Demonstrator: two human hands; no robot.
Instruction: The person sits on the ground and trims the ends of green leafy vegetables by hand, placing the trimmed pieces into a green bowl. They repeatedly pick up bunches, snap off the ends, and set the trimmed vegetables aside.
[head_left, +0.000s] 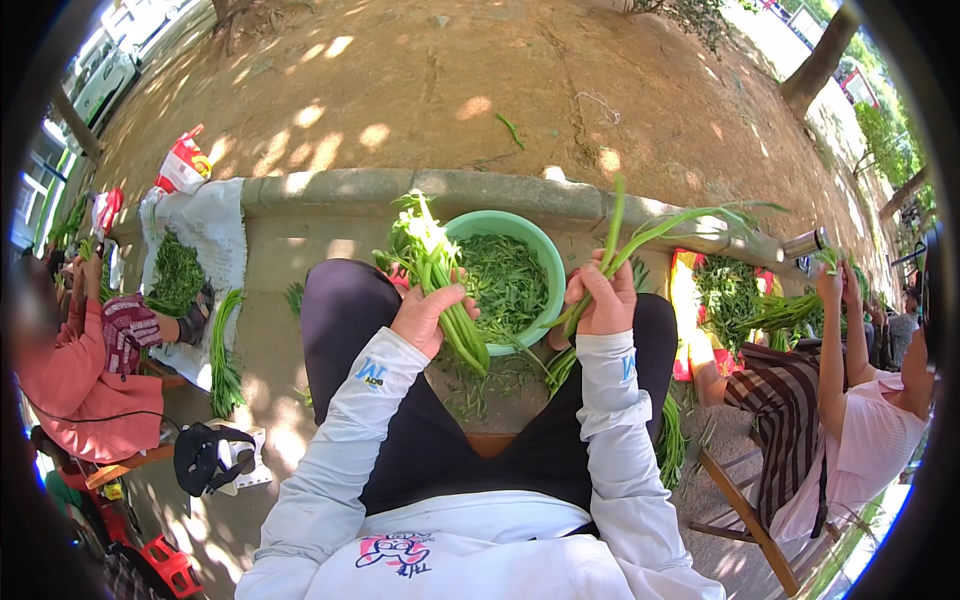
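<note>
My left hand (427, 315) grips a thick bunch of green leafy stalks (450, 311), their pale, sunlit ends pointing up and away from me. A few longer green stems (637, 240) are held in my right hand (604, 296), pinched between thumb and fingers. Between my knees stands a light green plastic basin (556, 262), partly behind the bunch. Loose cut leaves (506, 285) fill much of it. More stalks (561, 369) lie on the ground below my right hand, partly hidden by my leg.
A low stone kerb (337, 189) runs beyond the basin. At left, a seated person (97, 375) has greens on a white woven sheet (232, 255). At right, another person (847, 420) holds stalks beside a wooden stool (750, 517). A black bag (206, 457) sits at lower left.
</note>
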